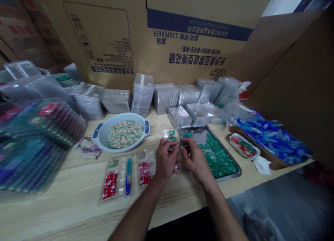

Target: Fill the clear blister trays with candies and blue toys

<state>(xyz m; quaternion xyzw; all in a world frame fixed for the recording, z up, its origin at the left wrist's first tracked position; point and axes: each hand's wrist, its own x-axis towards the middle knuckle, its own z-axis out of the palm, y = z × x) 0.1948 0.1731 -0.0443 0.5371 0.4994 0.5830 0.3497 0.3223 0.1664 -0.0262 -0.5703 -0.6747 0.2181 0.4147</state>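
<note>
My left hand [166, 158] and my right hand [192, 157] meet fingertip to fingertip above the table, both closed in a pinch. Between them shows a small dark green bit, too small and hidden to name. Just beyond the left fingers lie green pieces [171, 135] on something pale. Beside my right hand is a metal tray [236, 162] with many green translucent pieces [217, 157]. Left of my hands, a clear plastic tray [120, 185] holds a red patterned packet [110, 185] and a blue knife-like piece [128, 175]. A second one [141, 187] is partly covered by my left arm.
A pale blue basin [99, 142] holds small striped packets. Filled clear trays [33, 147] are stacked at left. Empty clear trays [167, 98] line the cardboard box [141, 53]. At right are a box of blue pieces [271, 136] and a foil dish [257, 152].
</note>
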